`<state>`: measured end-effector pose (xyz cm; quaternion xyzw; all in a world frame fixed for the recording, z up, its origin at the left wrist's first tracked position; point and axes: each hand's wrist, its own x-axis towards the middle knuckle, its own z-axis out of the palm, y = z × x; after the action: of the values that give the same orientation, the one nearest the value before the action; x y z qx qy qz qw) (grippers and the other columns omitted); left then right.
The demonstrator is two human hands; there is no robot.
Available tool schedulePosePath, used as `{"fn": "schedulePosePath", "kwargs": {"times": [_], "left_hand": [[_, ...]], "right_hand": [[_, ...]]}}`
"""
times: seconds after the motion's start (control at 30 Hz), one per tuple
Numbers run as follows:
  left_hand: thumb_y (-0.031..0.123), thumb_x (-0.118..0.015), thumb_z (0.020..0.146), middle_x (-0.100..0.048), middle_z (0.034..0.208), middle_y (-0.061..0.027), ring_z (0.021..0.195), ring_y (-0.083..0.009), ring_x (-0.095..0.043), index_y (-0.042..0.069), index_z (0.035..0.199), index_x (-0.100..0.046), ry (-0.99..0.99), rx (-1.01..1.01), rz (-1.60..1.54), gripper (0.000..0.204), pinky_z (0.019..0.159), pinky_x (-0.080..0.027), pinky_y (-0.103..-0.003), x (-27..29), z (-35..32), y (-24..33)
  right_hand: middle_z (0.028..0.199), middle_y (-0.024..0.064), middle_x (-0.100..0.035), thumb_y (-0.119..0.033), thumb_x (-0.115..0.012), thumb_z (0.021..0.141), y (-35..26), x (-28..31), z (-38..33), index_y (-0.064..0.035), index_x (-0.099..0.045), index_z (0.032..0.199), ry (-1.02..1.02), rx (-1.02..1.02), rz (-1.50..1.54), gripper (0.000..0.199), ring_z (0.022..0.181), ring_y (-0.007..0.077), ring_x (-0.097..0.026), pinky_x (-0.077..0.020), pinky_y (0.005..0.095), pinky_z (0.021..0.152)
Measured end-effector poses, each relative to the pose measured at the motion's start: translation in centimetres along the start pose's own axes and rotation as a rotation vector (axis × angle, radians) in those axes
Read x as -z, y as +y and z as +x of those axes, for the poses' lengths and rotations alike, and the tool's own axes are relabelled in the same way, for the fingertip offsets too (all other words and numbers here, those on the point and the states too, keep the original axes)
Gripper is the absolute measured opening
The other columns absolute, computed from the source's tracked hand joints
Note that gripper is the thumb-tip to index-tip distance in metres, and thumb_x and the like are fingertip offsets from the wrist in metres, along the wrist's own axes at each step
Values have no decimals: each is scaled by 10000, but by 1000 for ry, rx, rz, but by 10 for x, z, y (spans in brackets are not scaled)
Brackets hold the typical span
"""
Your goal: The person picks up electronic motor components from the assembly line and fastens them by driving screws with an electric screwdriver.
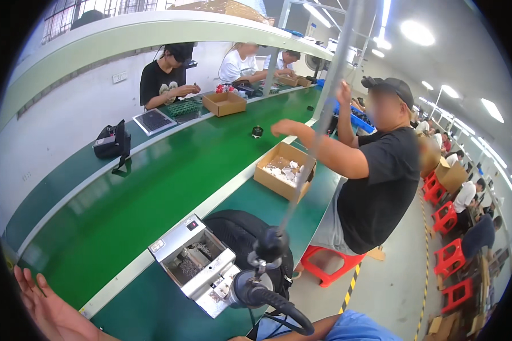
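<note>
My left hand (48, 310) is raised at the lower left, by the near end of the green conveyor belt (153, 176). Its fingers are apart and it holds nothing. At the lower edge my right forearm (313, 329) reaches inward from a blue sleeve (358, 327), and the fingers of my right hand are hidden. In front of me a silver screw feeder (192, 262) holds many small metal screws in its open tray. Close beside it are a black rounded device (255, 290) with a thick curved cord and a black bag (236, 227).
A metal pole (324, 108) slants across the view. Beyond the feeder sits a cardboard box (284, 170) with white pieces. A co-worker (375, 182) on a red stool (331, 267) reaches over the belt near a small black part (257, 132). Several people work across the belt.
</note>
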<state>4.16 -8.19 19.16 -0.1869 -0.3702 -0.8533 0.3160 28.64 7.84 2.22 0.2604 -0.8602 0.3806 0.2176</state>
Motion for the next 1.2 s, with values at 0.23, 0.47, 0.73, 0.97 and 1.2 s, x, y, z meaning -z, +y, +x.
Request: {"fn": "schedulePosePath", "kwargs": {"times": [0.23, 0.47, 0.73, 0.97, 1.2], "left_hand": [[123, -375, 934, -369, 1397, -222, 1313, -306, -330, -26, 1005, -501, -415, 22, -418, 208, 1098, -259, -406, 20, 9, -1], [223, -383, 873, -561, 1185, -218, 1091, -346, -472, 1, 914, -668, -525, -187, -459, 364, 948, -324, -472, -13, -4, 9], [297, -327, 929, -580, 1107, -225, 1030, -339, -508, -28, 1116, -578, -488, -103, -453, 451, 887, -362, -452, -22, -13, 35], [195, -283, 971, -629, 966, -201, 889, -294, -585, -32, 1236, -497, -608, -236, -295, 409, 811, -438, -424, -32, -15, 28], [149, -304, 970, -650, 840, -177, 699, -241, -614, -50, 1259, -467, -490, -299, -190, 387, 645, -504, -345, -41, -22, 21]], "right_hand": [[618, 33, -463, -154, -622, 804, 3, -9, -1, -98, -609, 772, 30, -7, -19, 65, 548, 185, -513, -387, 332, 451], [638, 23, -464, -168, -612, 806, 6, -13, -3, -111, -607, 790, 27, 13, -26, 60, 545, 176, -507, -379, 325, 446], [648, 2, -430, -192, -606, 827, 8, -18, -2, -121, -616, 844, 34, 114, -89, 73, 570, 145, -492, -366, 303, 449], [676, -6, -440, -202, -605, 827, 10, -19, -8, -120, -617, 884, -3, 105, -108, 100, 593, 143, -493, -363, 295, 450], [683, -4, -441, -200, -616, 807, 8, -15, -8, -116, -616, 891, 17, 89, -125, 119, 615, 144, -496, -368, 297, 461]]}}
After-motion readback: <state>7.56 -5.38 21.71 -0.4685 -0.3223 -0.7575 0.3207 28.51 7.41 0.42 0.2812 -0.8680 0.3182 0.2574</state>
